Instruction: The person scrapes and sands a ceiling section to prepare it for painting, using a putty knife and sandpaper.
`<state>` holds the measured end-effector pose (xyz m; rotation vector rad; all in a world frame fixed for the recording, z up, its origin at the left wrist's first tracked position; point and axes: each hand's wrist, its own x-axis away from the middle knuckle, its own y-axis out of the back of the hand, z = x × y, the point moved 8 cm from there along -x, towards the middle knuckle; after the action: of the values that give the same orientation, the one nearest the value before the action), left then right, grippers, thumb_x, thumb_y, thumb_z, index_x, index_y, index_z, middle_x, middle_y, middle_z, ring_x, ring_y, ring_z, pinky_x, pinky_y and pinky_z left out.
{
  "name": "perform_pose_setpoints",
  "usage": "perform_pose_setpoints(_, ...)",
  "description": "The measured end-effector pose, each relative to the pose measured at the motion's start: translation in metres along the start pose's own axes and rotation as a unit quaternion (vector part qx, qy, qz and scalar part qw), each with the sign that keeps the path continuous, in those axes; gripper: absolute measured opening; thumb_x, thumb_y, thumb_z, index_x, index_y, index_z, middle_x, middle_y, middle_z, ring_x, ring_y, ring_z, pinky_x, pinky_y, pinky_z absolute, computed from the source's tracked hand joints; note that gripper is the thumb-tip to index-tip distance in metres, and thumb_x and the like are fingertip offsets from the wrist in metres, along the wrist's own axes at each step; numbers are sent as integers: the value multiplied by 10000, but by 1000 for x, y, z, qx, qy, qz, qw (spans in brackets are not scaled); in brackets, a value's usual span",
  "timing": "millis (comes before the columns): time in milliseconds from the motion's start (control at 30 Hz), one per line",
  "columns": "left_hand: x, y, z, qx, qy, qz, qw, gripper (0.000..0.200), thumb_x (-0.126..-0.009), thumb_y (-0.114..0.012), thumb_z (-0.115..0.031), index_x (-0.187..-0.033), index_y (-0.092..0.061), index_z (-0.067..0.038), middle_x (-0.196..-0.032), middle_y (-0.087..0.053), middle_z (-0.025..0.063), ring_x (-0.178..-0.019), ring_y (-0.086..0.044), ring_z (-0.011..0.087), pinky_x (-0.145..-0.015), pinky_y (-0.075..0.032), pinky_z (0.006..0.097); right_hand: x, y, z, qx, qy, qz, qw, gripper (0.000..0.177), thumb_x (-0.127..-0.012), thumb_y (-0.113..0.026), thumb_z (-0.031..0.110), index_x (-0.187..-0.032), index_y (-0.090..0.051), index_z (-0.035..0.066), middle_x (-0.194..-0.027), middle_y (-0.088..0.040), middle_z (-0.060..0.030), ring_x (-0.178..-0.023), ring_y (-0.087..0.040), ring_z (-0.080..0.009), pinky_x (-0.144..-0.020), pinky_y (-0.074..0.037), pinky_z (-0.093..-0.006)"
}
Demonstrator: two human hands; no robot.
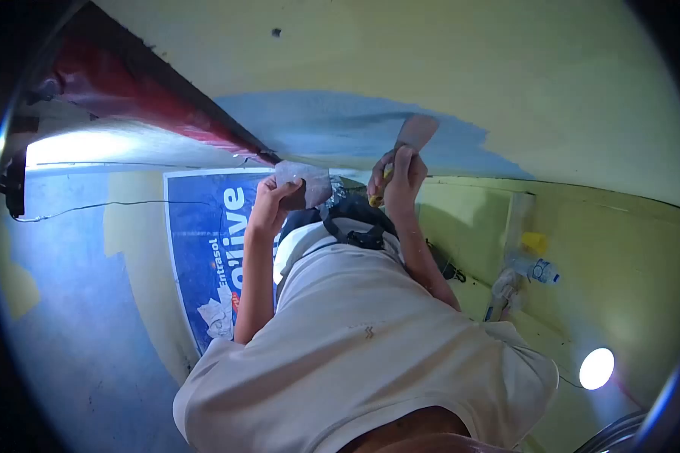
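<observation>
Scraper [415, 132] blade lies flat on the blue patch [317, 121] of the wall, toward the patch's right end. The right hand [397, 177] is closed around its yellow handle just below the patch. The left hand [268, 200] grips a small grey board [304, 181] by its lower edge, under the patch's middle. The 2 tools look light. The blade seems thin and springy, so the handle is the safe hold; the board probably needs keeping level. A blue poster [211, 257] hangs below the patch, to the left.
</observation>
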<state>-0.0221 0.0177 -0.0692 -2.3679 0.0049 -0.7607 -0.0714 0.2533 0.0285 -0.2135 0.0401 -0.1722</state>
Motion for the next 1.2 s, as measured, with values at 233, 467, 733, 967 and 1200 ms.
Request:
perform_pose_setpoints(233, 1, -6, -3, 0, -11, -6, 1000, 145, -874, -641, -12, -1014, -637, 26, -961, -690, 98, -834, -689, 174, -778, -563, 320, 5, 16, -21, 48, 19, -4, 999, 447, -1045, -406, 358, -771, -488, 14, -501, -483, -57, -357, -476, -140, -351, -392, -265)
perform_pose_setpoints(467, -4, -29, -16, -31, -15, 12, 999, 171, -874, -629, 3, -1041, -621, 40, -970, -687, 122, -855, -692, 203, -790, -566, 330, -3, 20, -1, -10, 60, -34, 998, 412, -1033, -459, 282, -749, -520, -10, -511, -472, -21, -369, -446, -81, -336, -337, -256)
perform_pose_setpoints(733, -31, -77, -11, -51, 25, 72, 996, 168, -913, -594, -34, -1056, -607, 53, -1027, -678, 157, -943, -685, 230, -877, -550, 340, -3, 63, -13, 57, 0, -10, 998, 392, -1036, -462, 306, -802, -534, -1, -509, -460, -11, -360, -419, -74, -335, -324, -249)
perform_pose_setpoints(967, -50, -126, -15, -80, 24, 106, 991, 208, -904, -620, -44, -1071, -606, 77, -1074, -671, 184, -991, -680, 259, -902, -551, 364, 10, 135, -53, 39, -87, -90, 991, 432, -1034, -444, 364, -823, -547, 1, -522, -455, -1, -373, -403, -72, -354, -316, -268)
perform_pose_setpoints(1200, -45, -154, -26, -104, 19, 98, 990, 224, -902, -628, -58, -1070, -610, 89, -1071, -671, 188, -987, -685, 278, -903, -559, 368, -6, 156, -23, 23, -23, -94, 995, 469, -1032, -447, 399, -843, -571, -12, -592, -480, 7, -442, -433, -57, -377, -340, -244)
